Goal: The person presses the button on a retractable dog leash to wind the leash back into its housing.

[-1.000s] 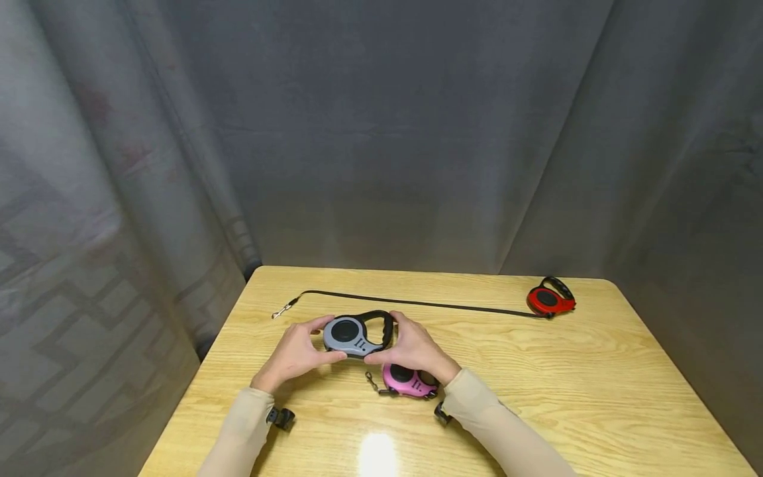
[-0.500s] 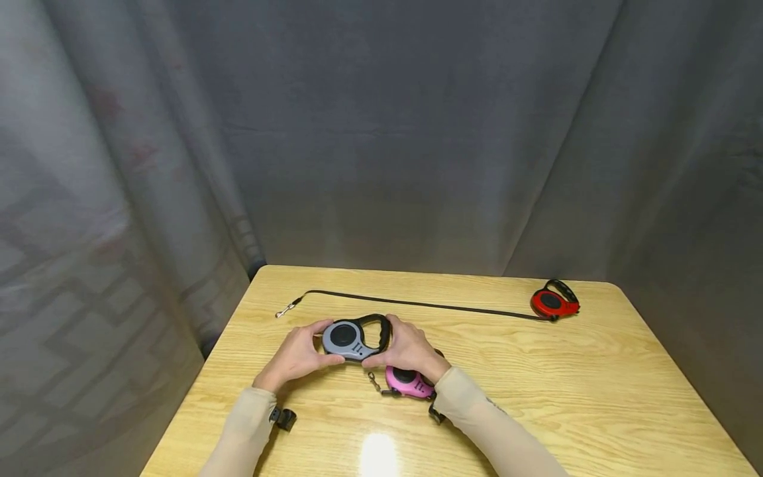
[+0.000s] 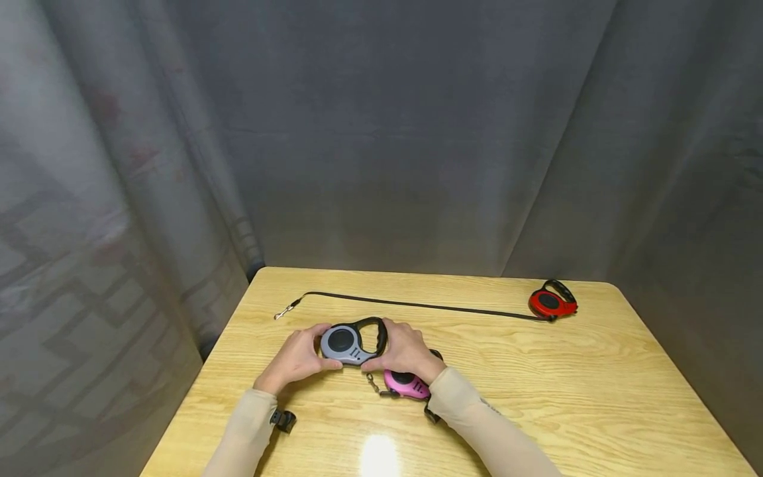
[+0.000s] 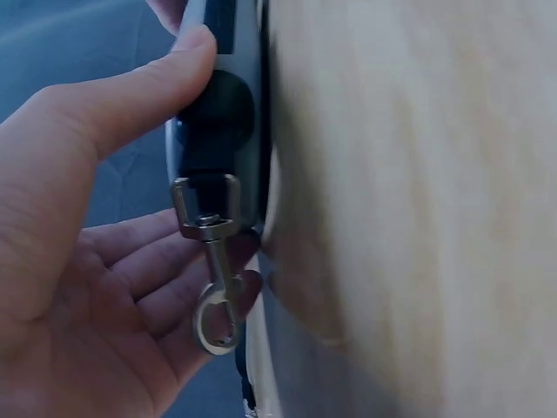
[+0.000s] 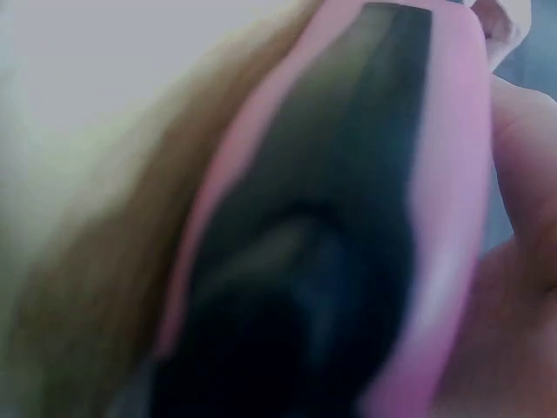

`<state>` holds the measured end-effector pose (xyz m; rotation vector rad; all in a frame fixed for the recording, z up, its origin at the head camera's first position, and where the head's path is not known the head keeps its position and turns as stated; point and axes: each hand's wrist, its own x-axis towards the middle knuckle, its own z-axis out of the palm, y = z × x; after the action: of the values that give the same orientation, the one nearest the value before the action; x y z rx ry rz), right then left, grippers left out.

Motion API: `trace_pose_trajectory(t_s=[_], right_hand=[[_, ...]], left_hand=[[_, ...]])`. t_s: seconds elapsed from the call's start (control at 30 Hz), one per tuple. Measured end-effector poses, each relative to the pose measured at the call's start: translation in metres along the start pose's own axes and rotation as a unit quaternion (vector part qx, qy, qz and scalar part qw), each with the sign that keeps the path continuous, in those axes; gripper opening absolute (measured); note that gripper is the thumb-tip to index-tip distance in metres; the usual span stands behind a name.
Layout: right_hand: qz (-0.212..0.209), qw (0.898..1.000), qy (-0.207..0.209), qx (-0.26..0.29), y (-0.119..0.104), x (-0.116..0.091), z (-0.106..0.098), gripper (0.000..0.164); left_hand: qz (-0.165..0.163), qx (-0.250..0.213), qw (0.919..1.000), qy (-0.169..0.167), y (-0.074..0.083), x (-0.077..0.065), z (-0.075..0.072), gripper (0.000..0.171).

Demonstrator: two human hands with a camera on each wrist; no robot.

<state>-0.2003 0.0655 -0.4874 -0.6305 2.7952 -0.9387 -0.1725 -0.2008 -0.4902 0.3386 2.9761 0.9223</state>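
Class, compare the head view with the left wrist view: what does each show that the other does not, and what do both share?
Only the head view: the red leash case and the pink leash case.
Only the left wrist view: the metal clip at the grey leash case.
Both: the left hand gripping that grey case, and the wooden table.

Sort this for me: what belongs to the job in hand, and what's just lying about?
In the job:
gray leash, gripped by the left hand and right hand
its metal clip

Apparently just lying about:
pink leash, partly hidden by the right hand
red leash, far right, black strap stretched leftward
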Motion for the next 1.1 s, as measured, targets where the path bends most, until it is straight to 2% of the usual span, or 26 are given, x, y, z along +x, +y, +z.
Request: trace_pose_trajectory(t_s=[0.17,0.47,0.7,0.8,0.97,1.1], right_hand=[[-0.004,1.000,-0.006,0.010,-0.002,0.000,0.000,0.092],[0.009,1.000,-0.013,0.012,-0.001,0.000,-0.001,0.096],[0.005,1.000,-0.021,0.013,0.000,0.000,-0.002,0.094],[0.013,0.999,-0.033,0.017,0.001,-0.001,-0.004,0.100],[0.042,0.997,-0.058,0.030,0.005,-0.005,-0.010,0.112],[0.042,0.996,-0.059,0.055,0.011,-0.008,-0.016,0.106]], left_hand=[[-0.010,-0.001,0.9999,-0.004,-0.001,-0.001,-0.002,0.095],[-0.009,-0.006,0.9999,-0.009,0.001,-0.001,-0.003,0.093],[-0.030,-0.025,0.9984,-0.041,0.005,-0.003,-0.009,0.093],[-0.039,-0.048,0.9968,-0.050,0.005,-0.003,-0.011,0.090],[-0.032,-0.062,0.9969,-0.036,0.001,-0.002,-0.010,0.076],[-0.019,-0.061,0.9978,-0.013,-0.003,-0.003,-0.010,0.065]])
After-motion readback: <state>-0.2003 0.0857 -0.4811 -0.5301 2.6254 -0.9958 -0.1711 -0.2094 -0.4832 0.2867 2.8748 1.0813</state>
